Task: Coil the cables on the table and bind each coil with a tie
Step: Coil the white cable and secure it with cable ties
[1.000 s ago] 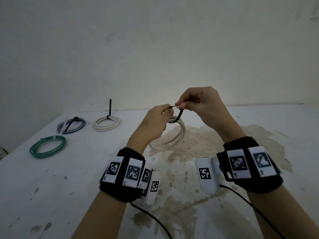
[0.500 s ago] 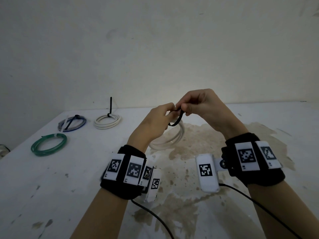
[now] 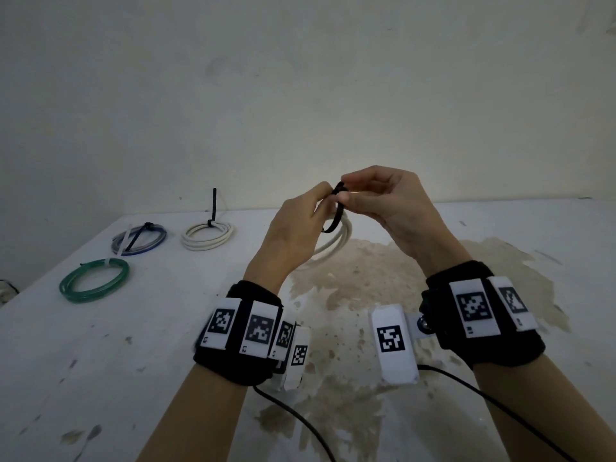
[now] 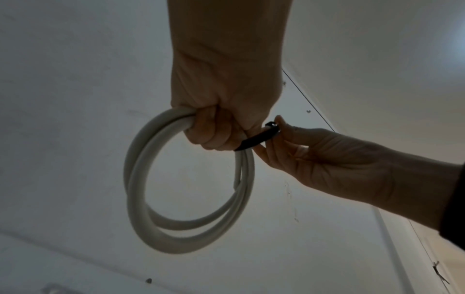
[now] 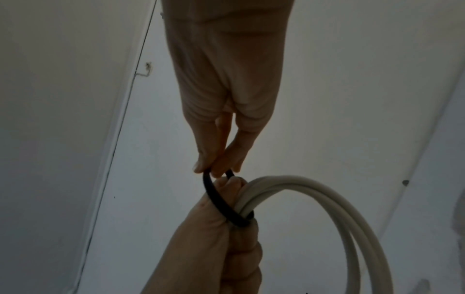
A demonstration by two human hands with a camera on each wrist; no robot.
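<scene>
My left hand (image 3: 301, 225) grips a coil of white cable (image 4: 161, 201) and holds it up above the table. The coil (image 3: 340, 241) hangs below my fist, mostly hidden by it in the head view. A black cable tie (image 5: 221, 202) loops around the strands next to my left fingers. My right hand (image 3: 376, 198) pinches the upper ends of the tie (image 3: 337, 208) between thumb and fingertips (image 5: 216, 165), close against my left hand (image 5: 219, 238). The left wrist view shows the tie (image 4: 256, 139) running from my fist (image 4: 221, 119) to my right hand (image 4: 289, 143).
Three tied coils lie at the table's far left: a white one (image 3: 206, 235) with a black tie standing up, a blue-grey one (image 3: 140, 242) and a green one (image 3: 94, 284). The white table (image 3: 100, 345) has a brown stain (image 3: 366, 281) under my hands. A wall stands behind.
Both hands have risen slightly. My right hand has shifted its pinch up along the tie, and the tie loop around the white coil looks smaller.
</scene>
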